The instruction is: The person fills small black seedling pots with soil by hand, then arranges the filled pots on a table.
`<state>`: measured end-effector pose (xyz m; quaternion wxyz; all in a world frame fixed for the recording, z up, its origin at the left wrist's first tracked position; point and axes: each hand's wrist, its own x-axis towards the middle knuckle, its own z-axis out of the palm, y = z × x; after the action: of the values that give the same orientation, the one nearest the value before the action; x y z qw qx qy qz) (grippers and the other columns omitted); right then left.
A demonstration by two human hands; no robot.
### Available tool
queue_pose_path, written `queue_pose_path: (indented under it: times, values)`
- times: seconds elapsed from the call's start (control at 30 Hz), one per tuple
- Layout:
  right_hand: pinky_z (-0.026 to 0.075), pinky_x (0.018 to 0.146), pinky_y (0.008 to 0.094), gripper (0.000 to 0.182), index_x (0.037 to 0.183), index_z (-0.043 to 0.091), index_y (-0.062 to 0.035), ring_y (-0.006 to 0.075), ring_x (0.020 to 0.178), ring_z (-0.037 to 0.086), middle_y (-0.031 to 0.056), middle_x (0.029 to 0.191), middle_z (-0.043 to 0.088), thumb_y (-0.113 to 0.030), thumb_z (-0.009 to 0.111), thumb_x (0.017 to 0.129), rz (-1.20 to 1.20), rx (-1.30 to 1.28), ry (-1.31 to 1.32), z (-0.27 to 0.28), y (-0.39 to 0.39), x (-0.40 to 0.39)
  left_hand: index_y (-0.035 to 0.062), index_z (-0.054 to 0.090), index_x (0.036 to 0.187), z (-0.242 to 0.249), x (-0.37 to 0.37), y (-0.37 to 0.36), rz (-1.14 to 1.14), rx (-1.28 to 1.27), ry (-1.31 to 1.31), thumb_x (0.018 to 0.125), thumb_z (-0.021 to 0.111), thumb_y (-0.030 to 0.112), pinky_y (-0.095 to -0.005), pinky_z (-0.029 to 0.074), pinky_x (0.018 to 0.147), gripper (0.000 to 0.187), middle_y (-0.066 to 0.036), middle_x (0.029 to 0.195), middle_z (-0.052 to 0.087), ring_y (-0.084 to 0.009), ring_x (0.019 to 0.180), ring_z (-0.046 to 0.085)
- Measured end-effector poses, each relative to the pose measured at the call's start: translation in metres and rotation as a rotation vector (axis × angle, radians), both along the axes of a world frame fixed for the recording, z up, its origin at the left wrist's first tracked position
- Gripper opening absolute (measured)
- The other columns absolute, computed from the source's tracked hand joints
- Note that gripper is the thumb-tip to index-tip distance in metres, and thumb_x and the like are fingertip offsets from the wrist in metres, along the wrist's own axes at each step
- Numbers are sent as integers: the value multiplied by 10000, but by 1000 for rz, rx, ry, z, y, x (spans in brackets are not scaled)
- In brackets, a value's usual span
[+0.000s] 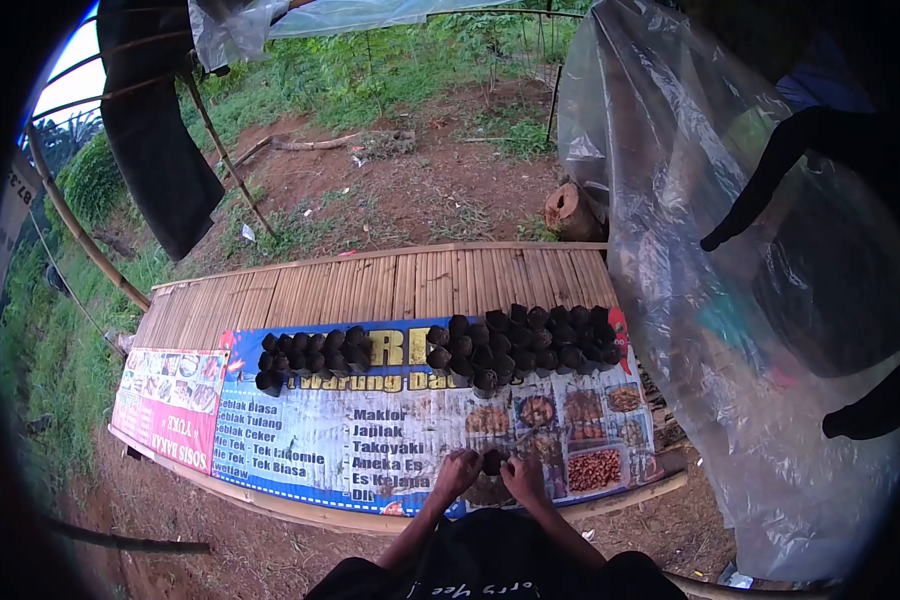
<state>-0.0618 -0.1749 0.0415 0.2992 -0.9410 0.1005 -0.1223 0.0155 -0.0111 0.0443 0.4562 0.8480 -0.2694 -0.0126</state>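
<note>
Near the front edge of the bamboo table, a small black pot is between my two hands. My left hand has its fingers closed on the pot's left side. On the other side, my right hand pinches the pot's rim. Just below the pot lies a small dark mound, partly hidden by my hands. Farther back stand a large group of black pots and a smaller group to the left, all on a printed banner.
A clear plastic sheet hangs along the right side. Behind the table are a cut log and bare soil. Bamboo poles and a dark cloth stand or hang at the left.
</note>
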Motion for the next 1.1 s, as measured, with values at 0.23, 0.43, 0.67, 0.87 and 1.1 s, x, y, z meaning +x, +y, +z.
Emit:
queue_pose_path:
  times: [0.23, 0.43, 0.67, 0.87, 1.1]
  values:
    - [439, 681, 505, 349, 718, 586, -41, 406, 698, 557, 177, 657, 585, -374, 650, 802, 6, -89, -102, 7, -10, 11, 3, 641, 836, 8, -19, 3, 41, 198, 326, 835, 637, 407, -432, 501, 639, 405, -173, 761, 649, -366, 703, 634]
    - [449, 691, 497, 297, 746, 592, -70, 391, 670, 566, 153, 636, 589, -357, 653, 797, 134, -126, -28, 11, -15, 23, 10, 650, 903, -4, -20, -2, 30, 105, 368, 815, 646, 409, -431, 511, 654, 409, -197, 780, 657, -368, 734, 652]
    - [460, 676, 485, 192, 737, 605, -55, 396, 674, 580, 171, 643, 604, -240, 631, 776, 225, -156, -95, -6, -19, 29, 16, 638, 880, -1, -15, -2, 48, 117, 331, 802, 608, 251, -464, 508, 698, 249, -207, 794, 652, -399, 763, 638]
    - [468, 607, 464, 230, 649, 609, -40, 368, 605, 585, 157, 593, 588, -248, 643, 742, 56, 50, -12, 15, -7, 17, 10, 632, 806, 26, -2, 2, 41, 122, 308, 776, 597, 206, -467, 509, 710, 201, -203, 779, 648, -386, 743, 639]
    - [498, 626, 438, 350, 707, 659, -60, 339, 646, 631, 148, 644, 633, -408, 651, 749, -28, 62, 193, -10, 0, 5, 17, 597, 799, 13, 7, -2, -7, 249, 91, 845, 589, 324, -498, 492, 660, 311, -205, 741, 644, -386, 706, 632]
